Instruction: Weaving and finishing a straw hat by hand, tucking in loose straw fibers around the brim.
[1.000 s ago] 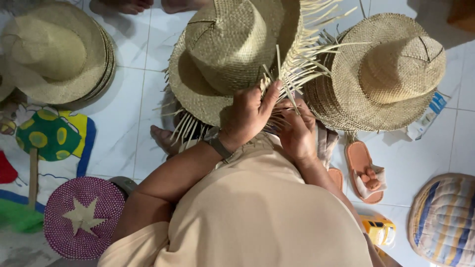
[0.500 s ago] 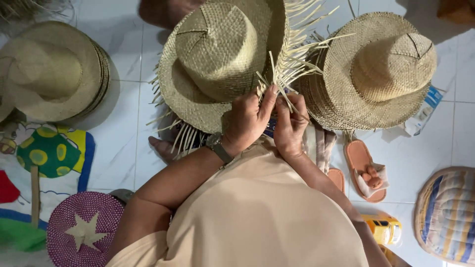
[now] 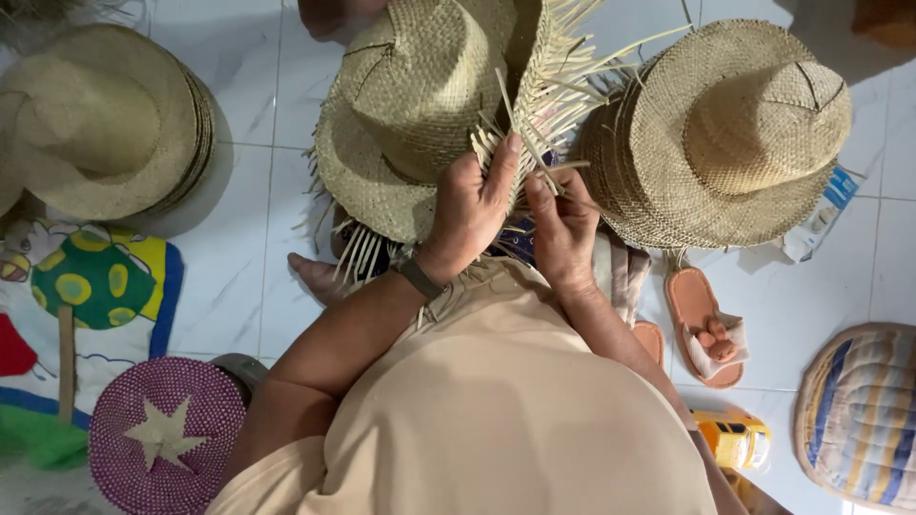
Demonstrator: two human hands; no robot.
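Your left hand [image 3: 469, 212] and right hand [image 3: 563, 229] both have their fingers closed on loose straw strands [image 3: 534, 133] at the brim of the unfinished straw hat [image 3: 420, 95] held above your lap.

Single head camera, looking straight down, close over hands, white tiled floor [image 3: 258, 286] beneath.

Unfinished hat [image 3: 420, 105] between hat stack [image 3: 105, 119] at left and finished hat [image 3: 730, 133] at right, slipper [image 3: 701, 319] below the latter.
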